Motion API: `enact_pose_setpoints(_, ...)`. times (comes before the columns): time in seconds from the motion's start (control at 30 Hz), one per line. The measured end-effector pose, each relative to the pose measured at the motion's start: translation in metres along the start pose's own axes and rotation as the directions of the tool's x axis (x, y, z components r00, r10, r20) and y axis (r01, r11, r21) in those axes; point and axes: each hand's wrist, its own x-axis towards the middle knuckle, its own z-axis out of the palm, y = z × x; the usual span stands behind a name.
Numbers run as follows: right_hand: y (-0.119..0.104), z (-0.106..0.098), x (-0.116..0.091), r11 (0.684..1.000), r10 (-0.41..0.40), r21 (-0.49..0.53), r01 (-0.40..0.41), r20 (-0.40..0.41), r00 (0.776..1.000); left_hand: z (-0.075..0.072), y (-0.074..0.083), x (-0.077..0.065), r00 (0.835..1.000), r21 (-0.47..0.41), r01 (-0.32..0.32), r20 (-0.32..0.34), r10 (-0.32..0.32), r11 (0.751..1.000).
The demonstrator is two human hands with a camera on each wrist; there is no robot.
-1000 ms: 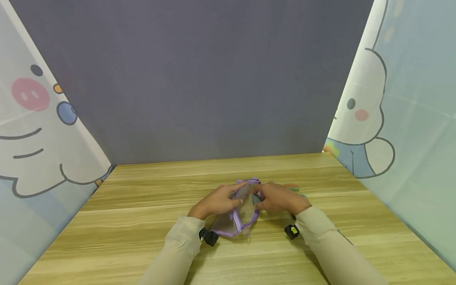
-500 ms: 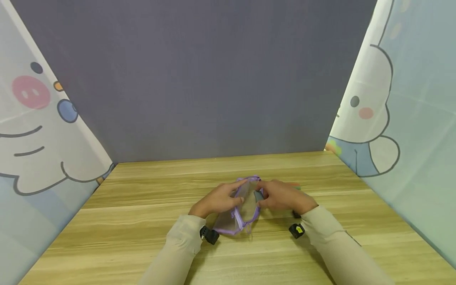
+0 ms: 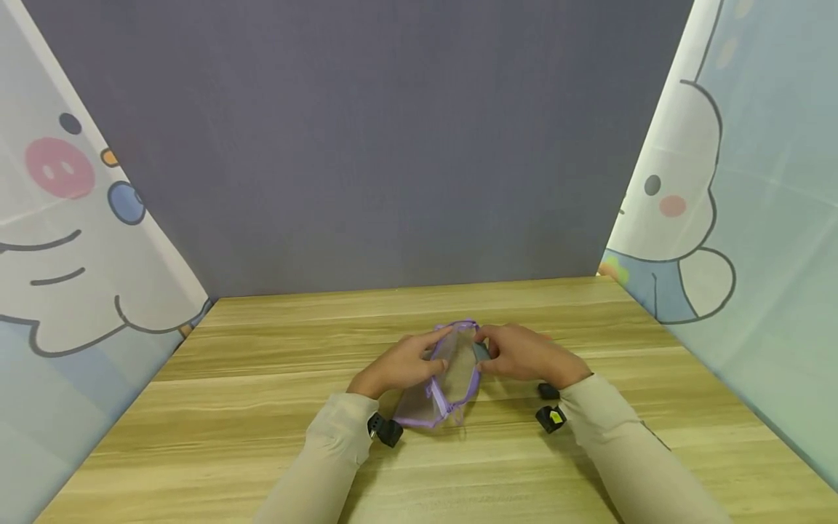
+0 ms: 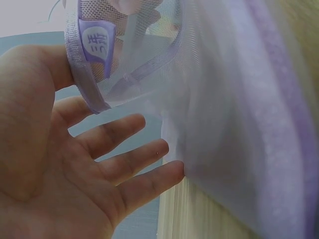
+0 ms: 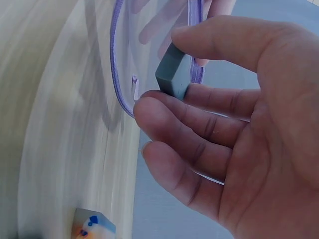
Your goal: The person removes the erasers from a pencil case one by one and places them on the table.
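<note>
A see-through mesh zip pouch (image 3: 415, 407) with purple trim stands over the wooden table with its mouth spread wide. My left hand (image 3: 402, 364) holds its left rim, thumb and index finger hooked over the edge. In the left wrist view the other fingers (image 4: 134, 167) stretch out straight beside the mesh (image 4: 214, 124). At the opposite rim, my right hand (image 3: 524, 356) pinches a dark grey-green rectangular block (image 5: 174, 69), which looks like an eraser, between thumb and fingertips. The block lies right at the pouch's mouth in the head view.
A small box-like piece with a cartoon print (image 5: 93, 226) lies on the table near my right hand. An orange bit (image 3: 545, 337) shows behind that hand. A dark object (image 3: 548, 391) is by the right wrist. A grey panel (image 3: 393, 145) stands behind the table (image 3: 294, 349).
My right hand has shifted slightly right and away from me with the block, now covering more of the coloured piece behind it. The left hand keeps its hold on the pouch.
</note>
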Motion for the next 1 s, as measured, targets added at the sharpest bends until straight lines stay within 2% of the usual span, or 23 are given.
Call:
enact_pose_setpoints(0.5,0.0005,-0.0049,-0.0027,1.000,0.009,0.003,-0.009,-0.032,0.999,-0.0013,-0.0016,-0.0008,1.000,-0.059,0.001,0.010,0.000,0.998)
enact_pose_setpoints(1.0,-0.0004,-0.0088,-0.0052,1.000,-0.006,-0.016,0.005,-0.059,0.998,-0.0015,-0.0008,-0.0010,1.000,-0.042,-0.005,0.001,0.005,0.999)
